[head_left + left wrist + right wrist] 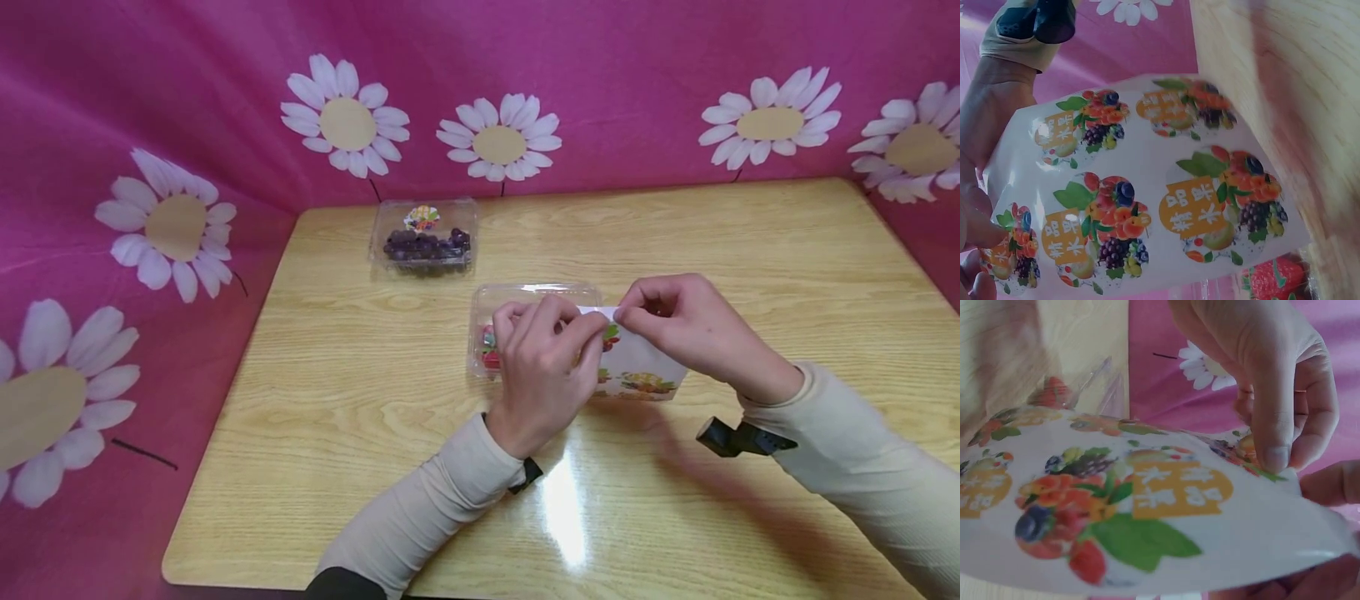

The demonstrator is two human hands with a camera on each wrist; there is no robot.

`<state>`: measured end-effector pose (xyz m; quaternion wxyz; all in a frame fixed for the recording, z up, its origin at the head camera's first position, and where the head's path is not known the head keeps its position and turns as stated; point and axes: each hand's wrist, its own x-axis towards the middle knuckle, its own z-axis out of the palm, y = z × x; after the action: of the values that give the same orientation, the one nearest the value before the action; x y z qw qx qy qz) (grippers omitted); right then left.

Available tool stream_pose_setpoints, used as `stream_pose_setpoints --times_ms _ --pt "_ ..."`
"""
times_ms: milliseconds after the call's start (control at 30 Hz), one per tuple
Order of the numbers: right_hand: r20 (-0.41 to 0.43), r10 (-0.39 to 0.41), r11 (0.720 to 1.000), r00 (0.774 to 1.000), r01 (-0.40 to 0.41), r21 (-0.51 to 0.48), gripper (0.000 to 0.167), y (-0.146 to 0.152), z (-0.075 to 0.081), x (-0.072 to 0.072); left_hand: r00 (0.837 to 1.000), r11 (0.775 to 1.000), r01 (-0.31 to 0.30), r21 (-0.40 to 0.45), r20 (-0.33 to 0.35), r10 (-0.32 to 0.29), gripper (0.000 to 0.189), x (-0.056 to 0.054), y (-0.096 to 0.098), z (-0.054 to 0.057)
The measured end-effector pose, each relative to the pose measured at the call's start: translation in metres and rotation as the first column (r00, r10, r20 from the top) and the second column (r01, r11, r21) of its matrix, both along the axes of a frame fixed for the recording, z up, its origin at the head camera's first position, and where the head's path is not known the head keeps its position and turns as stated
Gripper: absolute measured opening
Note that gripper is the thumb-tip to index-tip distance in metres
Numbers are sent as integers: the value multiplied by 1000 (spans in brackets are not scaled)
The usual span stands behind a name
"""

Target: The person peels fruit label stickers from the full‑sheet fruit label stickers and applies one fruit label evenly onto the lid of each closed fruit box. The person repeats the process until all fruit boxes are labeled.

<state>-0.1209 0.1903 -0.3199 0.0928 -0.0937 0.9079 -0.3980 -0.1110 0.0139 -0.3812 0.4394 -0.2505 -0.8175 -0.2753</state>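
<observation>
A white sheet of fruit stickers [633,358] is held up at a slant over the table. My right hand [693,325] pinches its top edge between thumb and fingers. Close beside it, my left hand [543,367] pinches the same edge at a printed sticker; I cannot tell whether that sticker is lifted. Colourful fruit and orange labels cover the sheet in the left wrist view. Behind the left hand is a clear plastic box [477,329], partly hidden, with red strawberries [491,360] in it. One strawberry [1275,279] shows below the sheet in the left wrist view.
A second clear box [377,225] holding dark grapes [427,248] stands at the back left of the wooden table [337,433], with a fruit sticker [422,218] on its lid. A pink cloth [600,50] with white daisies hangs behind and at both sides.
</observation>
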Motion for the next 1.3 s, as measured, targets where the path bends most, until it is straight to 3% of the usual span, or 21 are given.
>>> stream_pose_setpoints --times_ms 233,533,867,1100,1300 --pt "-45 81 995 996 -83 -55 15 3 -1 -2 999 1000 15 20 33 -15 9 0 0 0" --pt "-29 67 997 997 -68 -26 19 2 -2 -3 999 999 23 -29 -43 -24 16 -1 -2 -2" --pt "-35 67 998 997 -67 10 18 1 -2 -5 993 998 50 -28 105 -47 10 0 -4 -3" --pt "-63 71 997 995 -69 30 18 3 -2 -8 995 998 17 -58 100 -12 9 -1 -6 -2" --pt "-46 61 997 997 -59 49 17 4 -2 -11 995 998 22 -59 102 -16 13 -2 -7 -2"
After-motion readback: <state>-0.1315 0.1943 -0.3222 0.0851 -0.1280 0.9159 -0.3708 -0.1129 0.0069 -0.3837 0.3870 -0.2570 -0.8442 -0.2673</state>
